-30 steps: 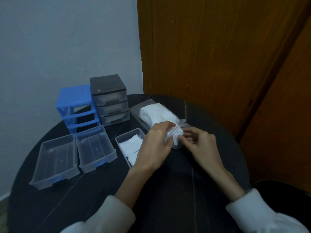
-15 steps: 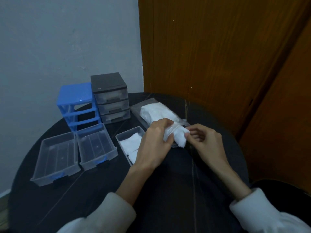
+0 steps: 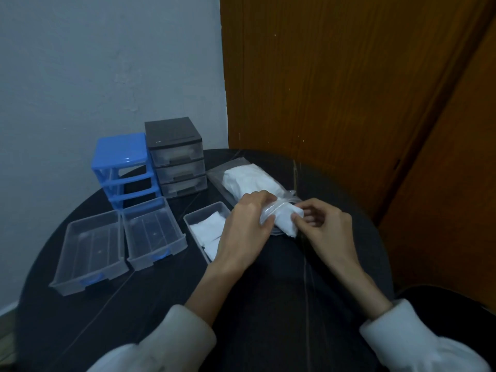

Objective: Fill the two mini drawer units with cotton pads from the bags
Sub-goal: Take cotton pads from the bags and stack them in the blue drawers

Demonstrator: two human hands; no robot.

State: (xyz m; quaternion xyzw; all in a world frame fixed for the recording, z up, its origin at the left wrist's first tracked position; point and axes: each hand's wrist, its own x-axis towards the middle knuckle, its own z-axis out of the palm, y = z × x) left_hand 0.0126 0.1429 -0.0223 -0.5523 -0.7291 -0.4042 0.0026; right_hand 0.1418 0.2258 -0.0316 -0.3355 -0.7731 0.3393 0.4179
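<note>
On the round black table [image 3: 150,312], the blue drawer unit [image 3: 122,167] and the grey one [image 3: 174,154] stand at the back, left of the bag of cotton pads [image 3: 249,181]. The bag's long side points toward the person. Just right of the half-filled drawer [image 3: 206,226], the left hand [image 3: 244,232] grips the bag's mouth while the right hand [image 3: 326,226] pinches the white stack of pads [image 3: 285,224] sticking out toward it.
</note>
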